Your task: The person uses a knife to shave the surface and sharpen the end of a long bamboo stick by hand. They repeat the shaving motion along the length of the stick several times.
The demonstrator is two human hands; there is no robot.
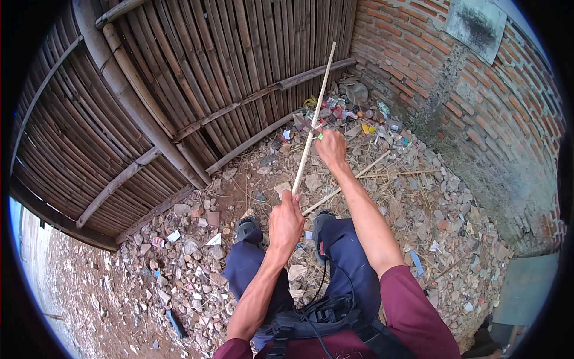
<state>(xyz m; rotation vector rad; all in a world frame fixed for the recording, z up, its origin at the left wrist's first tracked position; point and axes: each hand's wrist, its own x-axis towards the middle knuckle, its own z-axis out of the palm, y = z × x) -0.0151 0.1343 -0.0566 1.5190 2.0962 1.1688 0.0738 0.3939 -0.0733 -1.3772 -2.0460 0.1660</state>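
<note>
My left hand (pixel 286 222) is closed around the near end of a long pale wooden stick (pixel 305 157). The stick slants up and away, its far tip in front of the slatted wall. Partway along it, a small loop or strand (pixel 315 126) lies against the wood. My right hand (pixel 332 147) is curled into a closed grip just right of the stick at that spot. A small bright green bit (pixel 320 136) shows at its fingers; what they hold is mostly hidden. Below my right forearm, a second pale stick (pixel 359 175) lies on the ground.
Rubble and stones (pixel 185 248) cover the ground around my feet. Ahead, a slatted bamboo wall (pixel 239 54) meets a brick wall (pixel 466 102), with mixed litter (pixel 353 113) in the corner. A thin stick (pixel 412 173) lies to the right, a dark bottle-like object (pixel 176 323) lower left.
</note>
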